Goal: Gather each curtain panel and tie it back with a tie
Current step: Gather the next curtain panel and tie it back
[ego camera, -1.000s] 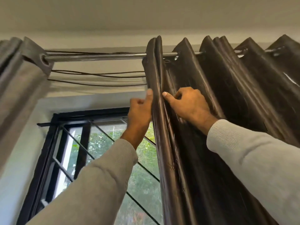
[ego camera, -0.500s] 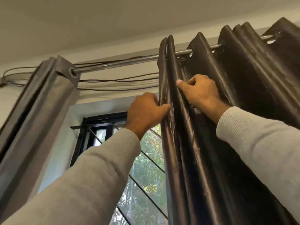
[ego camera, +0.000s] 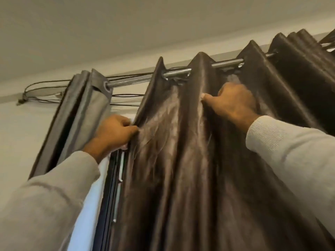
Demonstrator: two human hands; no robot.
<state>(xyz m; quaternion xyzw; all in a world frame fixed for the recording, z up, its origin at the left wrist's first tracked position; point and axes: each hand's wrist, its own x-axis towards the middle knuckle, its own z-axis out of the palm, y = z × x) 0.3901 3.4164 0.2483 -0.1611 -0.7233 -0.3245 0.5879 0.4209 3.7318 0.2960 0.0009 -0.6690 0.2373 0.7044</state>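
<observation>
A dark brown glossy curtain panel hangs by eyelets from a metal rod and spreads across most of the view. My left hand grips its leading left edge with curled fingers. My right hand holds a fold further right, high near the rod, thumb pressed on the cloth. A second, grey-looking panel hangs bunched at the rod's left end. No tie is visible.
Thin dark cords run along the wall behind the rod to a knot at the left. A strip of the dark window frame shows between the two panels. The ceiling is close above.
The brown panel has been drawn to the left along the rod, its folds spreading. My left hand moved left with the edge, and the window opening is now almost covered.
</observation>
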